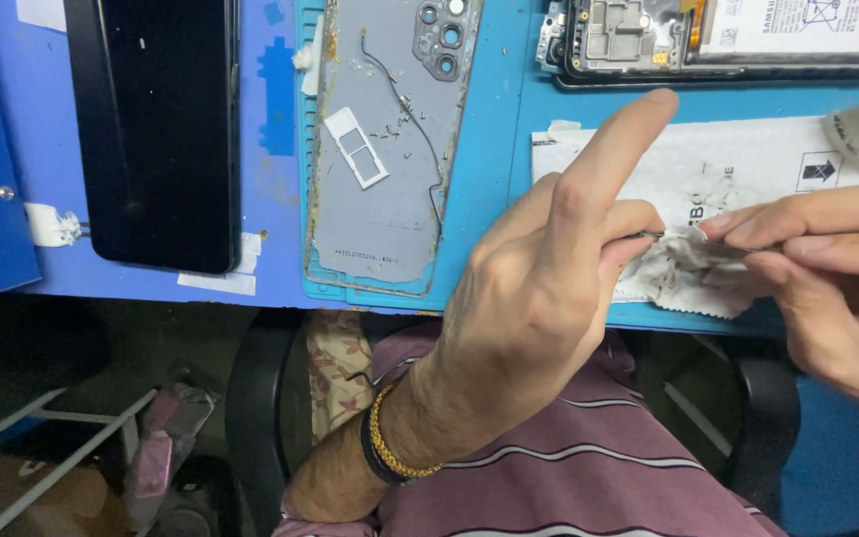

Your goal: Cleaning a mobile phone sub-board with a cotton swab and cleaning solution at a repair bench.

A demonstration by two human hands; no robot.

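Near the table's (280, 283) front edge, the left hand (539, 288) pinched a thin metal tool (648, 236), forefinger lifted clear, while the right hand's (827, 268) grip clamped a crumpled wipe (688, 261) around its tip.

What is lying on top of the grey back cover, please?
On the back cover lie a white card tray, a thin wire and small screws. Whatever lies beneath the cover is hidden.
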